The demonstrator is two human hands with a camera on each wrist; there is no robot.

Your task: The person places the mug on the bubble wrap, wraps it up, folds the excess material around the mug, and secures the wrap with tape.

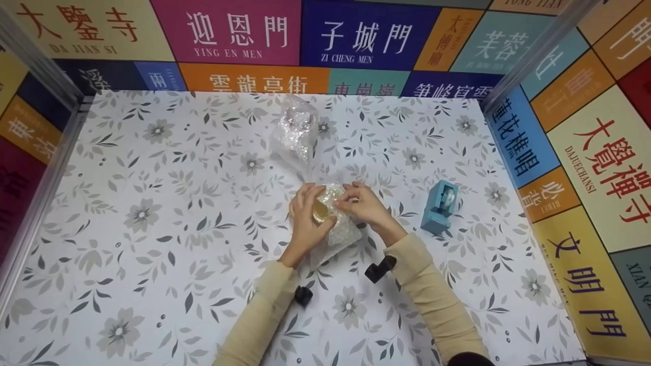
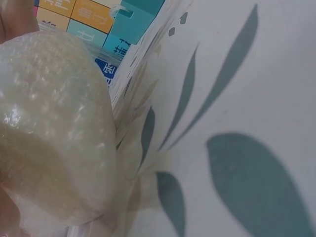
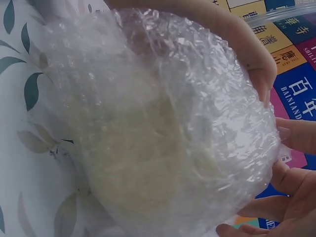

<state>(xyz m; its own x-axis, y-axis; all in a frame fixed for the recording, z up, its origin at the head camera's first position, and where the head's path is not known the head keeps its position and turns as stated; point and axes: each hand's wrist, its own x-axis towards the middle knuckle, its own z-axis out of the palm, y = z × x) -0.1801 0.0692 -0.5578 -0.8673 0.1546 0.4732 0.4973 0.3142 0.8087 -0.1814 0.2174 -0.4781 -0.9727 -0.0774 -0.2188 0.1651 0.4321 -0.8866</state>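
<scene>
A bubble-wrapped bundle (image 1: 342,231) lies between both hands near the middle of the table, and its bubbled surface fills much of the right wrist view. Something pale yellow shows through the wrap, with a rounded amber patch (image 1: 320,212) beside the left thumb; what it is I cannot tell. My left hand (image 1: 308,216) grips the bundle's left side, fingers over the far edge and thumb on the near part. On the far right side, my right hand (image 1: 367,204) pinches the wrap with thumb and fingertips.
Behind the hands lies another bubble-wrapped piece (image 1: 297,129). A blue tape dispenser (image 1: 438,208) stands to the right of the right hand. The flower-patterned table (image 1: 203,284) is bordered by panels with printed characters (image 1: 366,35) at the back and sides.
</scene>
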